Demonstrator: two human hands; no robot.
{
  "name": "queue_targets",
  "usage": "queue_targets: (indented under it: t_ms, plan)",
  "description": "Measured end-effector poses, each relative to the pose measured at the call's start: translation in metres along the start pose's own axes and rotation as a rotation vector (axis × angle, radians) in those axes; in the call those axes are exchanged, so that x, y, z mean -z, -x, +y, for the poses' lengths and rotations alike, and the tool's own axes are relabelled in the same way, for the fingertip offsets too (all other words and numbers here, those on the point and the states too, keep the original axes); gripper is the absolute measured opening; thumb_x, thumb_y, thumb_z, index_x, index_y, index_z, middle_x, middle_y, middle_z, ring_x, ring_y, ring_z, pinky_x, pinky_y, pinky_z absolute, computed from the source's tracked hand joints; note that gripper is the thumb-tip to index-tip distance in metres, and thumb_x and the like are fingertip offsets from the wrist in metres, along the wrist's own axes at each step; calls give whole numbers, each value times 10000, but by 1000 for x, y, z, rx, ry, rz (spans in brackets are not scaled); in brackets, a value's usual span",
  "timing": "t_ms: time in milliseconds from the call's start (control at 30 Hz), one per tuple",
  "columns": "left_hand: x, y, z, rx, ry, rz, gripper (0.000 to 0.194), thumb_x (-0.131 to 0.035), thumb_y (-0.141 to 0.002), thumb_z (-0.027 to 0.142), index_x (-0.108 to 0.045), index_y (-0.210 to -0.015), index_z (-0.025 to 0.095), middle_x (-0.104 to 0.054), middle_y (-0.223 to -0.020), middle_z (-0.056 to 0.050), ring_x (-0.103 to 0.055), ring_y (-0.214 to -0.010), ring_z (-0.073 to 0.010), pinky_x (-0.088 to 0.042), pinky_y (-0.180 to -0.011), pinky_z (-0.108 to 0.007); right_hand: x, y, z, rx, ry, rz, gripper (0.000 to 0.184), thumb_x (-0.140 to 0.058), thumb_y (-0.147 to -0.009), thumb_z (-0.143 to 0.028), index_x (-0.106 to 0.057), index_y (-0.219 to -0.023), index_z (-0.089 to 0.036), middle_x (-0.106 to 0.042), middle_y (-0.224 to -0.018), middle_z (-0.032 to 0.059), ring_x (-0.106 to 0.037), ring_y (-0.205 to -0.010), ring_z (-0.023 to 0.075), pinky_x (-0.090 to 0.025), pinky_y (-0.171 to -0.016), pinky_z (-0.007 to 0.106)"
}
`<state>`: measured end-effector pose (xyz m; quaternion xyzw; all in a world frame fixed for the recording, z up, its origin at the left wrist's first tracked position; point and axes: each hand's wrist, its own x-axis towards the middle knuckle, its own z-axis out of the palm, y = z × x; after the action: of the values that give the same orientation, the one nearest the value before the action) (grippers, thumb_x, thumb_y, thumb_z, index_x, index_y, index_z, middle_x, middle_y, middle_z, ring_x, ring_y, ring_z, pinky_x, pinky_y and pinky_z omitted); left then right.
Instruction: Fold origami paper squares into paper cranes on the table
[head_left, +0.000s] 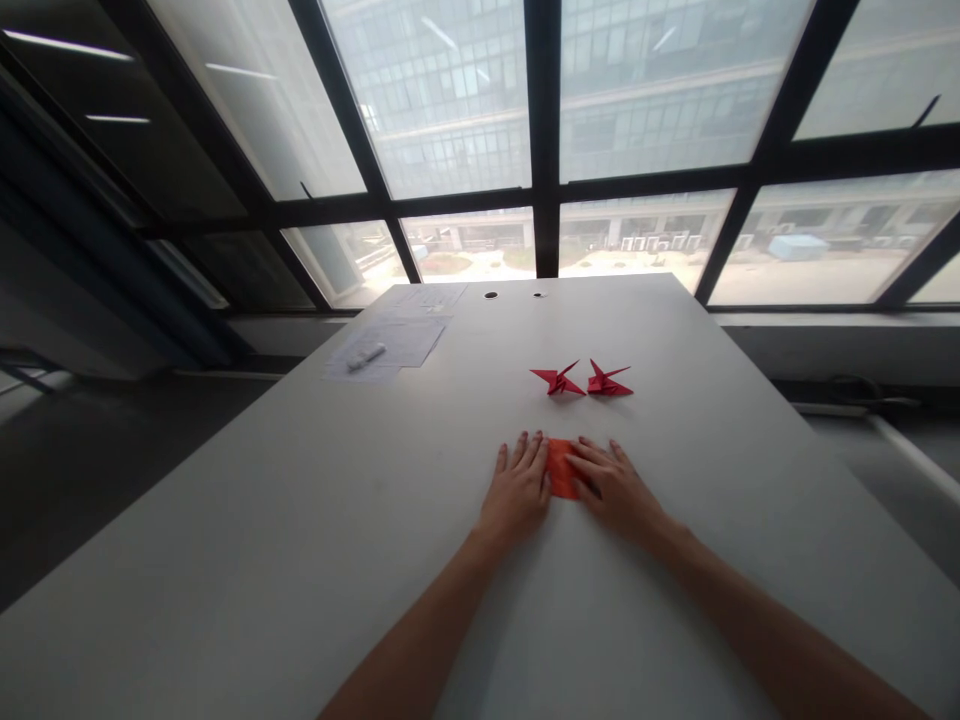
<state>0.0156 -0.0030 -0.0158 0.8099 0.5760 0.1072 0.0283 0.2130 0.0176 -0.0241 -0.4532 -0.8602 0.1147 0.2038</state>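
A small piece of orange-red paper (561, 468) lies flat on the white table, between my two hands. My left hand (517, 492) rests palm down at its left edge, fingers stretched forward and touching it. From the right, my right hand (611, 485) lies over the paper's right part with its fingers extended, hiding that edge. Just beyond the hands sit two folded red paper cranes, a left one (559, 379) and a right one (607, 380), side by side with pointed tips.
White paper sheets (412, 340) lie at the table's far left, with a whitish cylindrical object (366, 357) on them. Two small round holes, one of them dark (490, 295), show near the far edge. Large framed windows (450, 100) stand behind the table (300, 520).
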Motion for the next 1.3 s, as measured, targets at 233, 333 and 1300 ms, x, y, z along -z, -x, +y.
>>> queue_targets:
  t_ms: [233,333,1300]
  plan:
    - [3,-1,-2,-27,153,38,420,-310,-1004,317,-470,-1391,278,-428,-1501,-33,-315,-1428,-215,-196,-1184,-522,-4,0,1,-61,63,-7,466,-416,-963,-353,-491,-1400,-209,-421,-1502,113,-327,-1419,257,-170,-1164,545]
    - [5,-1,-1,-30,200,57,401,-337,-1003,311,-482,-1375,279,-464,-1476,-44,-342,-1410,-216,-184,-1181,-534,-7,0,4,-47,73,1,499,-429,-946,-302,-444,-1434,-201,-399,-1516,108,-302,-1431,254,-171,-1169,533]
    - [12,0,-1,-105,327,122,358,-743,-768,437,-687,-1091,293,-636,-1198,-52,-559,-1123,-250,-363,-1073,-437,2,-2,6,-45,-117,209,275,-517,-846,-161,-729,-1005,-236,-690,-1134,60,-576,-1088,238,-422,-1005,402]
